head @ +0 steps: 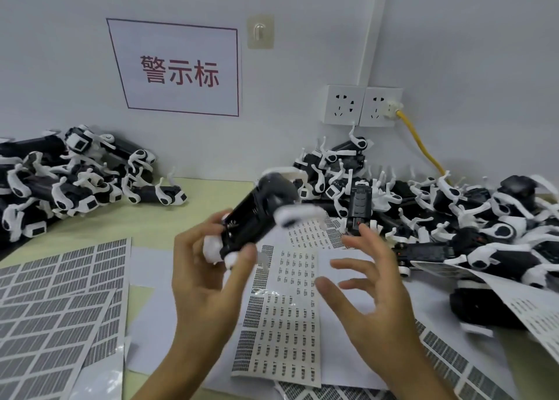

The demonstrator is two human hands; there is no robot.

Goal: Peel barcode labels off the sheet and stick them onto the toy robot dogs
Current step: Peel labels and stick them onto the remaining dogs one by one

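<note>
Fingers (193, 242) of left hand (199, 278) curl round one toy robot dog (257, 215), held tilted above label sheet (281, 315) at centre. Right hand (369, 287) hovers beside it, fingers spread, holding nothing. Two dog piles: one far left (75, 182), one far right (438, 212). Two sheets near left (60, 294). Wall: one sign (181, 70), two sockets (361, 106), one yellow cable (420, 142).

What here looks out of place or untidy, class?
The label sheets overlap askew rather than lying stacked, and one sheet lies draped over the right pile of toy dogs. Nothing looks damaged.
</note>
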